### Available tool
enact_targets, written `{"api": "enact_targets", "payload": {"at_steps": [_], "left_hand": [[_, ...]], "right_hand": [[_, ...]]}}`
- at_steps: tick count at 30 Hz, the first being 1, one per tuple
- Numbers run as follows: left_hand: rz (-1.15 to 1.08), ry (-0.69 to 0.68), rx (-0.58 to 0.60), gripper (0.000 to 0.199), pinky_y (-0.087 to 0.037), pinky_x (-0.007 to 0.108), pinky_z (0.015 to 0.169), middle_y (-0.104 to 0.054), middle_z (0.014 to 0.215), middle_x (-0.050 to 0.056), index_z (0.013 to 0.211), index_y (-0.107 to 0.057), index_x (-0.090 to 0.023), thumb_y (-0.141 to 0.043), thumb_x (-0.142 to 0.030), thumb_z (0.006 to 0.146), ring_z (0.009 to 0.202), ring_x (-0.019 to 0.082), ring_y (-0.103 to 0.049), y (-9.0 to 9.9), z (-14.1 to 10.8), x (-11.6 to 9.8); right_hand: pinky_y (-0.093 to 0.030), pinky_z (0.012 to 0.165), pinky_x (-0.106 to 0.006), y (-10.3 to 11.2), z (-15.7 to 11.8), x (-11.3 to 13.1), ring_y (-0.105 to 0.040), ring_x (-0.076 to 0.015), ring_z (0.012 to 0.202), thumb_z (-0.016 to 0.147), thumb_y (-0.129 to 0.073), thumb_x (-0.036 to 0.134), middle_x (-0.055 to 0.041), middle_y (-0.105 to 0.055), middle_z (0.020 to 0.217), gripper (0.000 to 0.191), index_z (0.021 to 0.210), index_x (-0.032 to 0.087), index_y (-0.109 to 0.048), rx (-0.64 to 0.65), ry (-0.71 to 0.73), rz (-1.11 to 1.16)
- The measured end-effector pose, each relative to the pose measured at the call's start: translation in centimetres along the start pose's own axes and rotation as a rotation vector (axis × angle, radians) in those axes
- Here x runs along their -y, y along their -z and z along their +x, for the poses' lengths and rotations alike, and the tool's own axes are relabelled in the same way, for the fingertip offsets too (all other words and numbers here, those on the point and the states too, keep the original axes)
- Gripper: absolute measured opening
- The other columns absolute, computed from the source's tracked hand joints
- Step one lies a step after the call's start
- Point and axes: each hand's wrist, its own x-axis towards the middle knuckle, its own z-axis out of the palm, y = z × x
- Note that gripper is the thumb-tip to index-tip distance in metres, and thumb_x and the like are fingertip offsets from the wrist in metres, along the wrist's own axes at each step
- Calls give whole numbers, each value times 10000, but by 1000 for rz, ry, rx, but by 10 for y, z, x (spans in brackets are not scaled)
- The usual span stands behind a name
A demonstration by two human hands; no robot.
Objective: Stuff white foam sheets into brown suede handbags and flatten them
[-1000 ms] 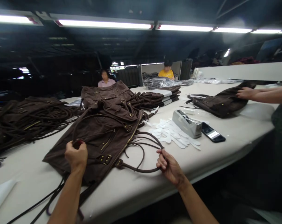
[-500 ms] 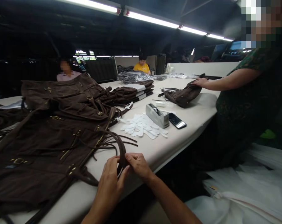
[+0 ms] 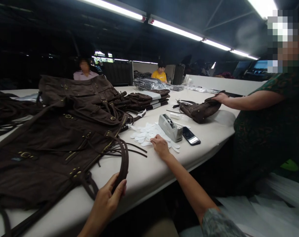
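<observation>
My left hand (image 3: 106,198) is closed around the strap handle (image 3: 125,153) of a dark brown fabric bag (image 3: 50,138), near the table's front edge. The bag lies flat, with brass buckles, zips and thin cords. My right hand (image 3: 161,147) reaches to the pile of white rounded strips (image 3: 145,130), thumb and fingers pinched at the end of one strip. Just beyond that hand stands a grey tape dispenser (image 3: 171,127), with a black phone (image 3: 191,135) to its right.
More brown bags (image 3: 75,87) are heaped behind, beside a folded stack (image 3: 151,98) with white bands. At right, a co-worker's hand (image 3: 220,97) rests on another brown bag (image 3: 201,110). Plastic-wrapped packs (image 3: 149,84) lie farther back, near two other people. White sheeting (image 3: 268,204) fills the lower right.
My right hand has left the bag handle and moved forward to the white strips. My left hand still grips the handle, slightly lower and further left. The view has shifted a little.
</observation>
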Motion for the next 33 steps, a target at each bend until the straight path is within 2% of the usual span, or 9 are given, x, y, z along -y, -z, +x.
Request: {"api": "enact_targets", "payload": {"at_steps": [3, 6, 8, 11, 14, 16, 19, 24, 33], "left_hand": [[-180, 46, -94, 619, -394, 263, 531, -532, 626, -15, 1179, -556, -177, -549, -674, 810, 548, 144, -464, 7, -2, -1], [-298, 79, -152, 665, -379, 263, 505, -540, 626, -14, 1183, -556, -166, -580, -691, 777, 522, 133, -446, 13, -4, -5], [-330, 87, -154, 718, -370, 260, 488, -548, 614, -11, 1170, -565, -148, -603, -718, 735, 510, 130, -444, 16, -5, -7], [-351, 123, -160, 738, -359, 248, 484, -549, 604, -10, 1143, -596, -132, -647, -715, 694, 508, 119, -446, 21, -6, -12], [-386, 164, -178, 715, -324, 225, 470, -497, 571, -32, 1119, -629, -126, -707, -673, 666, 495, 99, -415, 27, -6, -19], [-420, 170, -180, 692, -309, 211, 466, -471, 563, -44, 1118, -634, -126, -747, -627, 654, 493, 88, -399, 30, -5, -27], [-440, 130, -178, 621, -312, 203, 465, -500, 590, -35, 1085, -639, -137, -768, -572, 661, 505, 88, -415, 31, -2, -37], [-394, 46, -198, 442, -339, 208, 472, -499, 579, -22, 774, -606, -149, -717, -574, 716, 514, 93, -430, 25, 1, -40], [-415, 89, -93, 450, -344, 212, 493, -483, 553, -26, 677, -531, -160, -676, -581, 743, 515, 90, -416, 32, -3, -29]], "right_hand": [[-489, 761, -271, 6, 3, 18, -634, -162, 852, 986, -473, 285, -78, -643, 1005, 236, 1027, 186, -683, -133, 16, 129], [-443, 525, -223, 15, -1, 47, -587, -110, 582, 968, -495, 429, -48, -677, 860, 281, 962, 178, -620, -166, -33, 721], [-385, 442, -198, 19, -9, 69, -548, -86, 507, 874, -638, 469, -51, -701, 839, 301, 868, 170, -599, -47, -103, 1123], [-373, 430, -170, 20, -29, 95, -548, -71, 509, 766, -768, 439, -60, -713, 802, 331, 796, 150, -610, 197, -219, 1326], [-381, 440, -160, 14, -54, 111, -554, -76, 496, 736, -806, 400, -20, -661, 635, 313, 754, 143, -628, 323, -279, 1305], [-393, 442, -171, 7, -71, 116, -563, -90, 489, 738, -811, 379, 0, -625, 572, 290, 745, 142, -645, 321, -265, 1226], [-450, 471, -212, -5, -94, 123, -582, -112, 518, 749, -806, 356, -6, -641, 628, 246, 776, 152, -671, 245, -195, 1089], [-505, 551, -251, -14, -120, 134, -599, -124, 595, 837, -733, 304, -22, -639, 752, 134, 781, 185, -708, 145, -4, 932], [-542, 662, -279, -2, -132, 140, -652, -146, 670, 968, -560, 321, -46, -667, 792, 254, 873, 193, -758, 336, 142, 860]]}}
